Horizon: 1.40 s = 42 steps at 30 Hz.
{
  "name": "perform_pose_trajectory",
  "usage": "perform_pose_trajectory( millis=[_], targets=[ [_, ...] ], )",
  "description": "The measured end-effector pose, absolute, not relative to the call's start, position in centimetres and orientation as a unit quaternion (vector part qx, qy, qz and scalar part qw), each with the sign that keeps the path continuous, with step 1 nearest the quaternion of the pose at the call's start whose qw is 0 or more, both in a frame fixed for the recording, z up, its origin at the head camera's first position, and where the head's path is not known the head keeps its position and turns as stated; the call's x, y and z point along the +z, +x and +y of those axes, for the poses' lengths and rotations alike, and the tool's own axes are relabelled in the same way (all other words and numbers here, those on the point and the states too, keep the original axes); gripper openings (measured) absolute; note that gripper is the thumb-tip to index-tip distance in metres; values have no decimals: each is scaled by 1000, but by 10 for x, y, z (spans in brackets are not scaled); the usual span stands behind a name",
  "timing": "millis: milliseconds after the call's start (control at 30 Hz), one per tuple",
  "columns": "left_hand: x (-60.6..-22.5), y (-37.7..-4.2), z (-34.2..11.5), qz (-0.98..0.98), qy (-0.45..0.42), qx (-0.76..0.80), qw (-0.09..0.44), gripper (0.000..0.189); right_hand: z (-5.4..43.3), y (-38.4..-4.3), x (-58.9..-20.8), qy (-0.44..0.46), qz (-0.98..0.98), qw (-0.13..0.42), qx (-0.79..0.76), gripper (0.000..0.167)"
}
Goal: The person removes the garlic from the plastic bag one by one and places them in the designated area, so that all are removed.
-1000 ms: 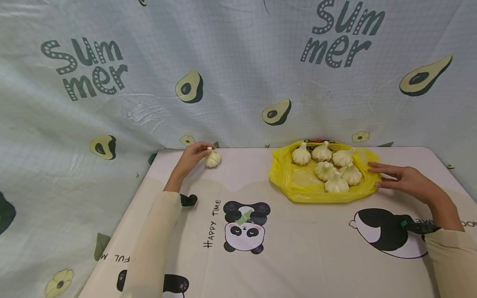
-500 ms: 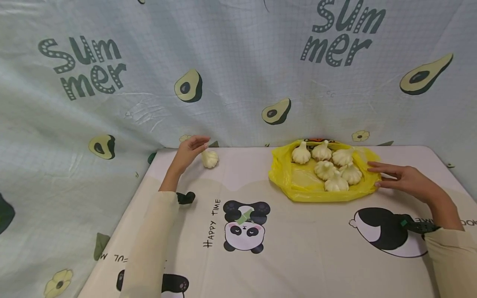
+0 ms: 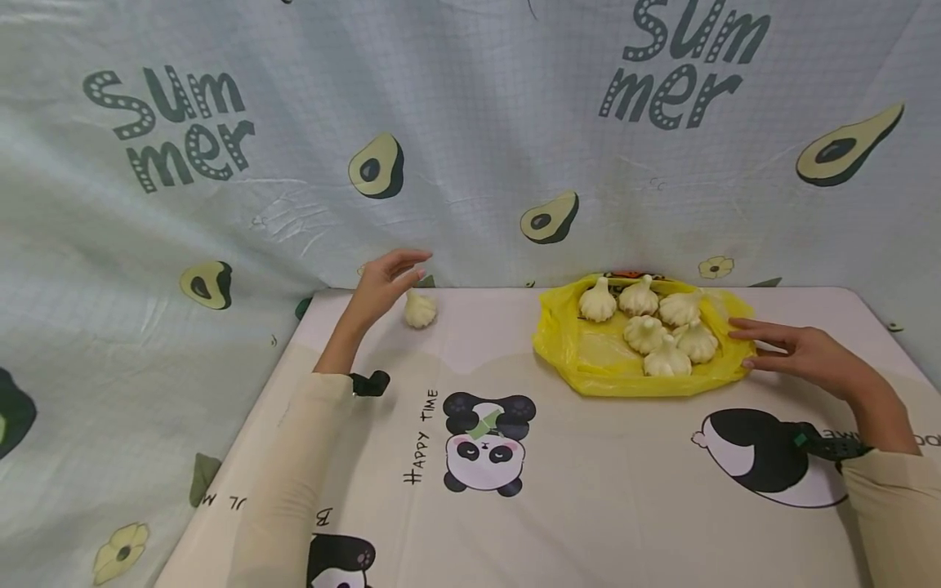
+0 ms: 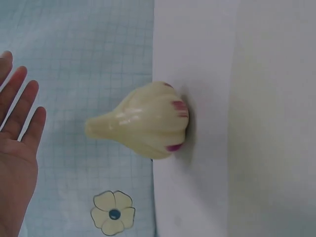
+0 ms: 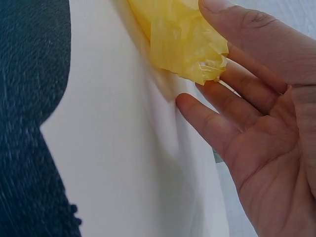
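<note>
A lone garlic bulb (image 3: 421, 310) stands upright near the table's back edge; the left wrist view shows its purple-streaked base. Just above and left of that bulb is my left hand (image 3: 382, 286), apart from it, its fingers extended and holding nothing. On the right, a yellow plastic bag (image 3: 588, 382) lies spread with its mouth up, and several garlic bulbs (image 3: 667, 358) sit inside. My right hand (image 3: 812, 355) is at the bag's right edge with loosely bent fingers. The right wrist view shows its thumb and fingers around the bag's crumpled corner (image 5: 190, 44), apparently touching it lightly.
The table (image 3: 588, 474) has a pale cloth printed with pandas and lettering. Behind it hangs a light blue curtain (image 3: 456, 106) with avocado and "summer" prints, close to the back edge.
My left hand has let go of the garlic bulb and lifted away from it, up and slightly left. The bulb now stands by itself. My right hand and the bag have stayed put.
</note>
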<state>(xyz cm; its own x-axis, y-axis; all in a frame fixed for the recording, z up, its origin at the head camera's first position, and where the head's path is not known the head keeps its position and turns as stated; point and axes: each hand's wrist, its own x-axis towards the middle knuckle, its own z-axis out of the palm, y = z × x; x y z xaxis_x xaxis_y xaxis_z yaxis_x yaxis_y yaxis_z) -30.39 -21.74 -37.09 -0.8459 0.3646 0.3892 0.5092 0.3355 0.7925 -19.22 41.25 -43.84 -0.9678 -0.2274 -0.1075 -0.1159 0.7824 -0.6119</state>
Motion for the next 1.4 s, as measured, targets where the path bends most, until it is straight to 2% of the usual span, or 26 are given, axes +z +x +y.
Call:
perform_pose_trajectory(
  millis=[633,833,1000,1400],
  targets=[
    [-345,-284,-139,-810,-389,-437,45,33,408,-192,-438,-82,945,98,-302,63],
    [-344,-283,-123,-807,-405,-429,24,33,408,-192,-438,-87,948,94,-291,63],
    [-343,-285,-113,-798,-435,-417,27,32,405,-194,-438,-94,952,84,-280,60],
    [-345,-272,-87,-791,-469,-393,-14,31,406,-194,-438,-91,953,96,-274,63]
  ],
)
